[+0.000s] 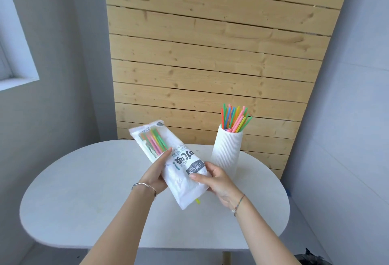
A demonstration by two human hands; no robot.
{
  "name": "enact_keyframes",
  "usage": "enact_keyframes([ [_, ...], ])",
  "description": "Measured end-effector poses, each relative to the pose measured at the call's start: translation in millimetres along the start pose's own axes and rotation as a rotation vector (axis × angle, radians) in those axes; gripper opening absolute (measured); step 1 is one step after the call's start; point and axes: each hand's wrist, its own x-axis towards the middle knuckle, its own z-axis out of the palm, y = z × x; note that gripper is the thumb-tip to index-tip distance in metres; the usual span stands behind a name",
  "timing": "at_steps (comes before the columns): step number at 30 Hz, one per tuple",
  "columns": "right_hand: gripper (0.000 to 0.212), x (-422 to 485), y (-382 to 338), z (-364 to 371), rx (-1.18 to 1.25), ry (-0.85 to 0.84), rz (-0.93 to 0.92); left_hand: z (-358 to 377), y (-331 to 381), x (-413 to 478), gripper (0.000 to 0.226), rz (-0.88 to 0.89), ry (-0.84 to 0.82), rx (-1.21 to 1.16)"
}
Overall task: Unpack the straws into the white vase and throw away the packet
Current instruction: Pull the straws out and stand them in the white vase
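Note:
A white plastic straw packet [181, 182] with printed lettering is held tilted above the white table [84, 191]. Coloured straws [154, 141] show through its clear window at the far upper end, and a yellow straw tip [198, 201] pokes out of the near lower end. My left hand [156, 175] grips the packet's left side, fingers along the window. My right hand [216, 179] pinches its right edge near the lower end. A ribbed white vase [226, 151] stands on the table to the right, with several coloured straws [234, 118] upright in it.
A wooden slat panel [210, 54] leans against the wall behind the table. A window sill [19, 81] is at the left. Something dark [309, 257] lies on the floor at the lower right.

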Motion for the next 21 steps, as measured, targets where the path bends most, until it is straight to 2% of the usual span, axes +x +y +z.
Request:
enact_keyframes([
  [2,0.025,4,4,5,0.106,0.169,-0.021,3,2,-2,0.042,0.113,0.086,-0.052],
  [4,0.022,9,10,9,0.434,0.287,0.054,6,7,-2,0.043,0.242,0.195,-0.100],
  [7,0.035,9,16,19,0.861,0.291,0.263,18,15,-6,0.038,0.417,0.358,-0.097],
  [10,0.041,10,20,32,0.998,0.246,0.318,33,14,-12,0.033,0.547,0.424,-0.002],
  [13,0.032,13,18,39,1.010,0.265,0.250,44,11,-16,0.018,0.627,0.362,0.096],
  [17,0.023,16,18,42,0.895,0.304,0.184,50,12,-17,0.022,0.678,0.342,0.132],
  [19,0.022,16,19,42,0.773,0.306,0.169,49,14,-16,0.016,0.683,0.378,0.090],
  [21,0.024,15,19,41,0.525,0.317,0.151,44,15,-13,0.014,0.657,0.442,0.007],
])
